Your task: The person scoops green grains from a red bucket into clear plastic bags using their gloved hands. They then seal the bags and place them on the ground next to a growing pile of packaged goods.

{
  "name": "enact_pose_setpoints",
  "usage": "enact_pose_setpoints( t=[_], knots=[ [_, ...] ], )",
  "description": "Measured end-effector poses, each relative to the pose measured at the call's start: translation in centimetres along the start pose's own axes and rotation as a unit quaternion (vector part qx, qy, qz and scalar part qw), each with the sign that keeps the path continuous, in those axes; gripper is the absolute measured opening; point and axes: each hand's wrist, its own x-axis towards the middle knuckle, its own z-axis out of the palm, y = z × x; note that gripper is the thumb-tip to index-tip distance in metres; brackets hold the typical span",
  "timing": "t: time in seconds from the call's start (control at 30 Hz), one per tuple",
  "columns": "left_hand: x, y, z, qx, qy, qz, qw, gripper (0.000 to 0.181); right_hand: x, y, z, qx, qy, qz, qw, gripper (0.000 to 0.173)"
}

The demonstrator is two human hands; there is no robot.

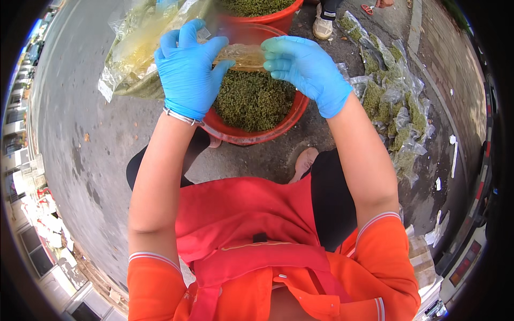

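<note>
A folded or rolled piece of clear plastic, likely a bag [241,56], stretches between my two blue-gloved hands. My left hand [190,66] has its thumb and forefinger around the left end. At the right end are the fingers of my right hand [303,66]; their exact grip is partly hidden. Below the plastic stands a red plastic tub [249,138] filled with small green berries on stems [253,102], resembling green peppercorns. The plastic and my hands cover its far part.
A second red tub [277,18] of green berries stands beyond. Left lies a woven sack with clear plastic [132,64]. Flattened bags of green material [385,88] lie right. Another person's shoe [322,27], a hand [384,3] and orange-handled scissors [367,9] show at the top.
</note>
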Motion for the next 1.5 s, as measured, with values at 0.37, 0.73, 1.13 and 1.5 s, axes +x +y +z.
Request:
enact_pose_setpoints(
  t=[0.37, 0.73, 1.13, 1.5],
  knots=[
    [-0.1, -10.6, 2.6, -0.337, -0.126, -0.3, 0.883, 0.054, 2.2, 1.8, -4.3, -0.061, 0.165, -0.026, 0.984, 0.017],
    [6.6, -17.6, -3.8, 0.045, 0.018, -0.135, 0.99, 0.035, 3.1, 4.2, -1.6, -0.13, 0.131, 0.014, 0.983, 0.02],
    [4.3, -18.9, 13.1, -0.207, -0.463, -0.235, 0.829, 0.085, 19.8, 9.9, 8.5, -0.175, 0.09, -0.058, 0.979, 0.047],
    [2.4, -22.6, 18.9, -0.315, -0.553, -0.148, 0.757, 0.053, 16.1, 7.4, 14.0, -0.207, 0.098, -0.24, 0.943, 0.026]
  ],
)
